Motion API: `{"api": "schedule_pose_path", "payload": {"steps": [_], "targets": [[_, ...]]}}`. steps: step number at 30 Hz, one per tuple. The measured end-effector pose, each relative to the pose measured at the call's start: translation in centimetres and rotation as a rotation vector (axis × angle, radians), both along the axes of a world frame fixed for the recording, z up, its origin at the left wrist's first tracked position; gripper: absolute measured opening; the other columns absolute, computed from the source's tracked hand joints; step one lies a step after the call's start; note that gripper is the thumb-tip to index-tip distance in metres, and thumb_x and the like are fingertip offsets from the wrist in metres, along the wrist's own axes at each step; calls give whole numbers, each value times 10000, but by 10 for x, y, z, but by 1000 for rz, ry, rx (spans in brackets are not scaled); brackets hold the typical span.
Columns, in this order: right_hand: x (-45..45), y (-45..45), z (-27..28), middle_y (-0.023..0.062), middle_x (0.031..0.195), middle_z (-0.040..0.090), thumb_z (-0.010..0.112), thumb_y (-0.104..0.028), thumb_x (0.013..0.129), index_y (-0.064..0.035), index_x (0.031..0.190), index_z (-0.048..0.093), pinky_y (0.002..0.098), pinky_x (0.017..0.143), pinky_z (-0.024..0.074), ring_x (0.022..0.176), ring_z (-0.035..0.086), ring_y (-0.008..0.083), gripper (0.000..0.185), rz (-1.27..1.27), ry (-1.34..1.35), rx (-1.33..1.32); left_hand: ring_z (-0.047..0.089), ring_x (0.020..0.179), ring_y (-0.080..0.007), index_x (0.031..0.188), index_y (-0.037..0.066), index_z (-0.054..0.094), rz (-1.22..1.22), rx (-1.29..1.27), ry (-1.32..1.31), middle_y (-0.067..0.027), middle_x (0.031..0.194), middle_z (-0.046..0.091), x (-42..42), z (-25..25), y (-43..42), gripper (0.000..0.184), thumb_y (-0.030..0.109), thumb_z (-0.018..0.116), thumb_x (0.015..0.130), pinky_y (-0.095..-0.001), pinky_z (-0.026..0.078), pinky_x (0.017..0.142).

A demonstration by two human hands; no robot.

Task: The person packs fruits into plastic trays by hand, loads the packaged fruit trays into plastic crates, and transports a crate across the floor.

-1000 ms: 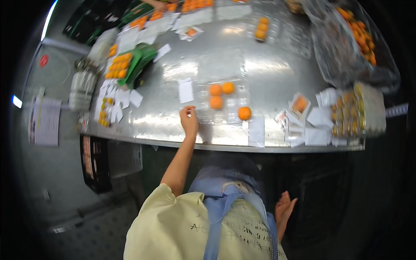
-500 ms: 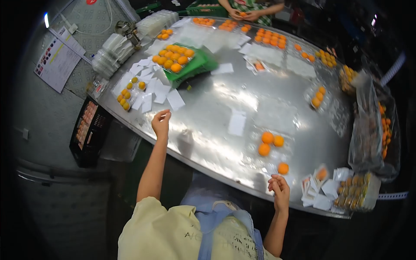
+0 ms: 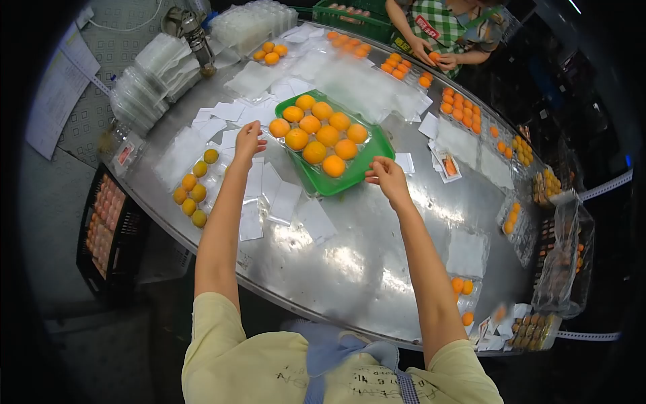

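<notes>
Head camera: the only view, worn on the person's head and looking forward and steeply down.
Nearest: the yellow shirt (image 3: 222, 370), close below the lens at the bottom.
Middle: the left hand (image 3: 249, 143) and right hand (image 3: 390, 178), either side of the green tray (image 3: 380, 145).
Farthest: a co-worker (image 3: 441, 34) across the metal table (image 3: 296, 269), near the top.
Table edge: its near side slopes down rightward.
Field: wide, with dark corners.
</notes>
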State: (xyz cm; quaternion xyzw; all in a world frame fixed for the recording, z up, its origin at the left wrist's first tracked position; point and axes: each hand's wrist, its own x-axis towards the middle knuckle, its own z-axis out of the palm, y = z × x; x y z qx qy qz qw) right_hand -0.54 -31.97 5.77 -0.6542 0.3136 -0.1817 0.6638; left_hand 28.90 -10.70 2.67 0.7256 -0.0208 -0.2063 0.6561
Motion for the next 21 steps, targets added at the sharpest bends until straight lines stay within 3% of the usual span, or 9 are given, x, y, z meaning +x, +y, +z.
{"api": "schedule_pose_path", "payload": {"steps": [3, 8, 12, 18, 21], "targets": [[38, -11, 4, 168, 968, 607, 488, -125, 895, 120, 1151, 484, 285, 660, 552, 815, 650, 219, 354, -5, 130, 20, 596, 643, -128, 1102, 57, 611, -258, -40, 40, -62, 917, 615, 16, 0, -8, 363, 348, 516, 906, -251, 516, 566], [59, -24, -5, 164, 926, 607, 532, -52, 851, 130, 1105, 490, 266, 638, 562, 772, 650, 212, 315, 24, 156, 149, 592, 648, -126, 1040, -1, 636, -355, -48, 40, -59, 867, 618, 19, 13, -11, 391, 353, 560, 895, -246, 531, 569], [59, -25, -16, 140, 877, 606, 556, -29, 837, 117, 1076, 498, 258, 632, 554, 713, 634, 188, 285, 1, 102, 199, 562, 684, -106, 1104, 12, 624, -350, -102, 78, -44, 838, 612, 10, 25, -7, 369, 313, 546, 904, -245, 529, 549], [48, -24, -7, 62, 802, 589, 562, -41, 861, 13, 977, 530, 234, 628, 524, 659, 593, 127, 132, -18, 43, 96, 499, 589, -70, 1066, 2, 645, -380, -67, -48, -17, 755, 573, -3, 34, -11, 267, 188, 539, 906, -215, 503, 502], [27, -19, 8, 60, 801, 591, 566, -48, 862, 10, 976, 528, 244, 624, 517, 657, 587, 125, 134, -36, -1, 44, 468, 549, -55, 1039, -10, 651, -388, -43, -72, -5, 705, 546, -25, 50, -11, 241, 155, 544, 900, -203, 487, 482]]}}
